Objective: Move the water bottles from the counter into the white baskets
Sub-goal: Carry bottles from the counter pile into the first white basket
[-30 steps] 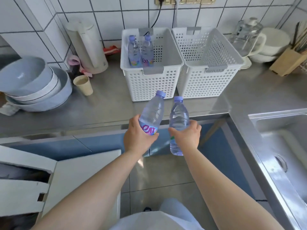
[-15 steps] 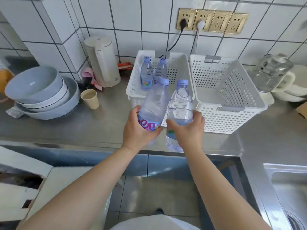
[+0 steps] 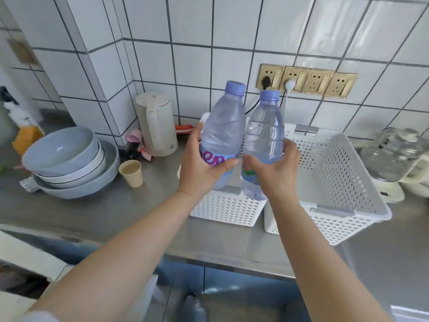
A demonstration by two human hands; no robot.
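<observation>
My left hand (image 3: 200, 168) grips a clear water bottle (image 3: 222, 129) with a blue cap and a purple-lettered label. My right hand (image 3: 276, 171) grips a second clear bottle (image 3: 264, 133), also blue-capped. Both bottles are upright, side by side, held over the left white basket (image 3: 227, 210). The right white basket (image 3: 343, 205) stands beside it and shows nothing inside. The bottles and hands hide the inside of the left basket.
A stack of grey bowls (image 3: 67, 163), a beige paper cup (image 3: 131, 173) and a cream kettle (image 3: 156, 124) stand left on the steel counter (image 3: 111, 212). A glass jug (image 3: 394, 154) sits at right. Gold wall sockets (image 3: 306, 80) with cords hang behind the baskets.
Both hands have carried their bottles up and forward, from below the counter edge to over the left basket. The view has tilted up, so the wall fills more of it.
</observation>
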